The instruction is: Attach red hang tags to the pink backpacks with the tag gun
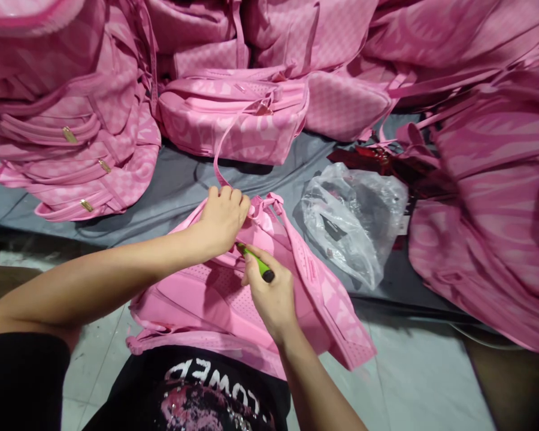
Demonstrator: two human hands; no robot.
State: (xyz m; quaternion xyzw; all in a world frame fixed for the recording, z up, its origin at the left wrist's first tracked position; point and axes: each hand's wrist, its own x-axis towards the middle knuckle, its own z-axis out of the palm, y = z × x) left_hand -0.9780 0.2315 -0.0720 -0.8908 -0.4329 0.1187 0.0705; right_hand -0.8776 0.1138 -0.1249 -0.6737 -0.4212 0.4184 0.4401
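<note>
A pink backpack (197,299) lies at the table's front edge and over my lap, its straps and dotted back panel facing up. My left hand (227,218) has its fingers bent over the top edge of the backpack, holding the fabric near the strap. In my right hand (272,287) is a green tool with a black end (264,269), like a pen or small cutter. Its tip points at the fabric just below my left hand; what the tip touches is too small to tell.
Pink bags (233,120) line the back of the grey cloth-covered table (179,179), with stacked backpacks (85,137) at the left and more (498,197) at the right. A clear plastic bag (354,215) with dark contents lies right of the backpack.
</note>
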